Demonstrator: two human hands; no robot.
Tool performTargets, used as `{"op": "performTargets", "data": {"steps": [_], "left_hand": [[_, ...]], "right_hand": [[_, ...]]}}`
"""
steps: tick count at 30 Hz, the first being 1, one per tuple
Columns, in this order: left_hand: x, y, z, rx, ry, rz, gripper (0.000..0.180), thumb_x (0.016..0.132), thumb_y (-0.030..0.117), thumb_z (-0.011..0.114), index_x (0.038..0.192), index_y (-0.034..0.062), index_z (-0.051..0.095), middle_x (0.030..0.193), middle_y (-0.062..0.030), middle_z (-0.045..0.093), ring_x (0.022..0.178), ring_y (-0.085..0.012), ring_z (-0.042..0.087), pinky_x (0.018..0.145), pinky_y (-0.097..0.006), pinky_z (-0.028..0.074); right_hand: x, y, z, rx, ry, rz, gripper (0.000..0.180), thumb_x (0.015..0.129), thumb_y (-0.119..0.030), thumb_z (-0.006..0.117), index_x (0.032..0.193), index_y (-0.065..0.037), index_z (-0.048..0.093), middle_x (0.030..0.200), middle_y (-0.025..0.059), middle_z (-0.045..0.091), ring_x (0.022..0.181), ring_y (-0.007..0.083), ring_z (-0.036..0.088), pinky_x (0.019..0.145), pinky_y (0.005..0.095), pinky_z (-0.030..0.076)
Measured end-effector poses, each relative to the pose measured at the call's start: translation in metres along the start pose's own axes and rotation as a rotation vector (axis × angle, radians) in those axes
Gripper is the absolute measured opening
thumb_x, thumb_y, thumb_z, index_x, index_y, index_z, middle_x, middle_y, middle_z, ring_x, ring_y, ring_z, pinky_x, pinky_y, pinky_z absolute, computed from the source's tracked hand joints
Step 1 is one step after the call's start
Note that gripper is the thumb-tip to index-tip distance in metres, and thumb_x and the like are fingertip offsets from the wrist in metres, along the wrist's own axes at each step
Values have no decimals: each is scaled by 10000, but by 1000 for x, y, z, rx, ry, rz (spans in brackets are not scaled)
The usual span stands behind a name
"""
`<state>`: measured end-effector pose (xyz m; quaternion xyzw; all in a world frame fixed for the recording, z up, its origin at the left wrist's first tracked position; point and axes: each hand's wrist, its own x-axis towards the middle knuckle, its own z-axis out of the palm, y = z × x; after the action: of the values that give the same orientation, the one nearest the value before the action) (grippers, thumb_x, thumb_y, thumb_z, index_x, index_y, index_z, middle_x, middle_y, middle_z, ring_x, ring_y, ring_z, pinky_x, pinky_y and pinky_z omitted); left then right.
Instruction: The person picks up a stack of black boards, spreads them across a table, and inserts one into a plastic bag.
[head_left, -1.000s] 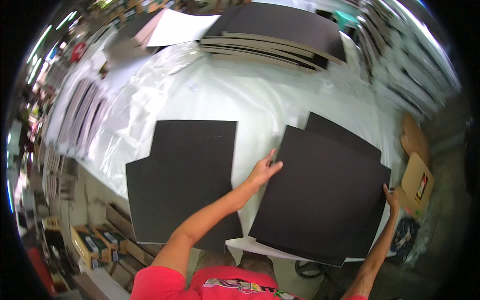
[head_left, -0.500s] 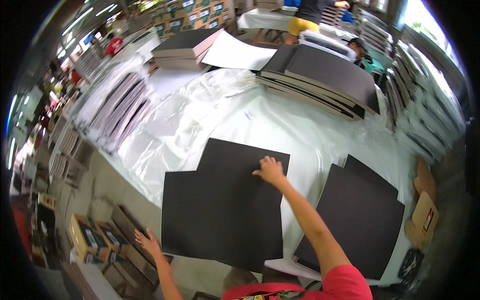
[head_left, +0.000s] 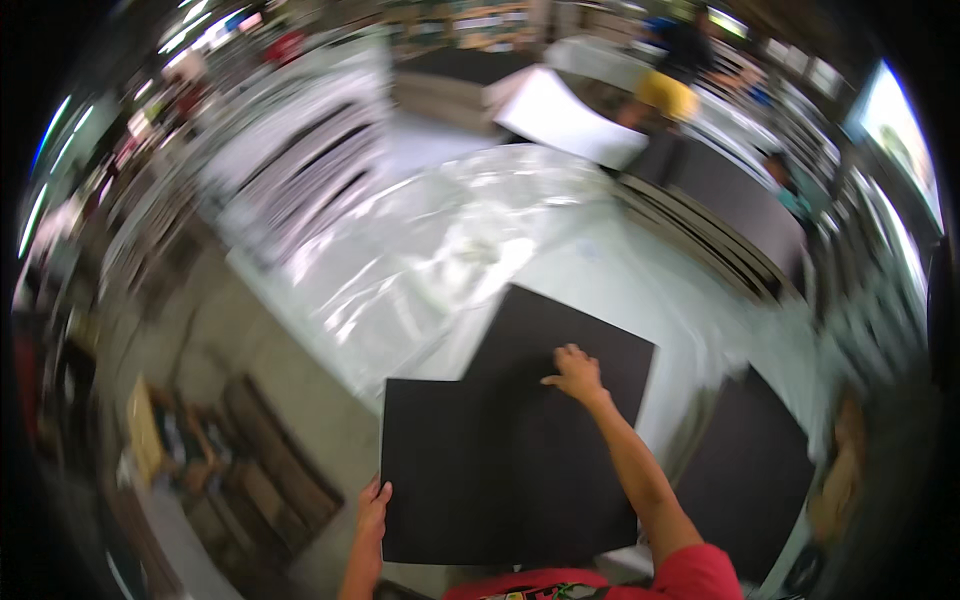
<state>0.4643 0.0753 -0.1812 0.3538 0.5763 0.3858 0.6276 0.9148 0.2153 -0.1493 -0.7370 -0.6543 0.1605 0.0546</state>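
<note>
Fingers of my left hand (head_left: 372,512) curl around the left edge of the big black sheet (head_left: 470,470), near its bottom corner. I am gripping that edge, with my fingertips on top of the sheet.

That black sheet lies flat on the white table (head_left: 620,270), right in front of me. Under it is a second black sheet (head_left: 600,345), turned a little, so its corner pokes out at the top right of the big sheet.

My right hand (head_left: 575,375) rests on that second sheet, just above the big sheet. My fingers are spread out flat and press down. They do not grab anything.

To the right of the big sheet, a bit apart, sits another stack of black sheets (head_left: 750,470). Far above the big sheet is crinkly clear plastic (head_left: 430,250), and past it a tall pile of dark boards (head_left: 720,210).

I think the job is only part done. Two sheets are laid down, but they are not lined up. The edges do not match yet, and more sheets wait on the right.
</note>
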Motion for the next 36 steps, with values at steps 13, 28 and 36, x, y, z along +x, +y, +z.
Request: {"op": "performTargets", "data": {"steps": [13,28,36], "left_hand": [[-179,-67,10,-472,549,-163,413,954,89,540,1341,-30,461,1239,-125,589,1114,-221,561,975,-367,443],[-129,-52,158,-716,334,-256,761,832,351,729,1376,-50,377,1252,-162,555,1147,-217,555,968,-352,466],[-133,-19,101,-365,207,-119,495,846,260,726,1182,-67,568,1045,-123,653,920,-214,646,847,-344,522]], "right_hand": [[76,192,17,-200,425,166,545,916,-548,489,1230,-103,510,1274,120,506,1167,358,489,846,539,459],[68,163,20,14,193,-11,759,896,-639,456,894,106,604,863,314,637,875,473,615,785,515,467],[3,128,-26,742,-127,91,544,822,-391,728,1053,88,617,972,165,669,915,226,640,797,355,495]]}}
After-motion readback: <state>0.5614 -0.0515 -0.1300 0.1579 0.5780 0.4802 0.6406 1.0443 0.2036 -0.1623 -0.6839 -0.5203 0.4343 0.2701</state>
